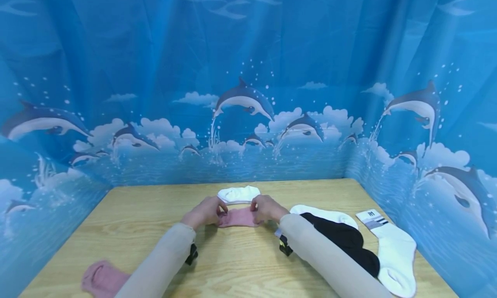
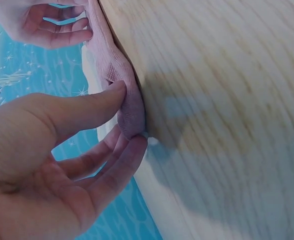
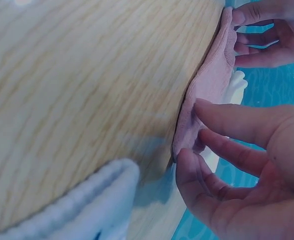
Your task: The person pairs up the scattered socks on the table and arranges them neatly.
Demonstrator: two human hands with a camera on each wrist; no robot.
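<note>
A pink sock (image 1: pixel 238 217) lies flat across the wooden table, just in front of a folded white sock (image 1: pixel 238 195). My left hand (image 1: pixel 207 210) pinches its left end; the left wrist view shows the thumb (image 2: pixel 99 104) on the upper face and fingertips at the tip. At the other end my right hand (image 1: pixel 268 208) has hold of the fabric between thumb and fingers, seen closely in the right wrist view. A second pink sock (image 1: pixel 102 278) rests at the near left, partly hidden by my left sleeve (image 1: pixel 163 259).
Right of my right sleeve (image 1: pixel 322 255) lie black socks (image 1: pixel 341 237), with a white sock (image 1: pixel 330 214) behind them. Farther right is a white sock (image 1: pixel 397 255) with a striped cuff. A dolphin-print curtain (image 1: pixel 248 160) borders the table (image 1: pixel 147 216) at the back and sides.
</note>
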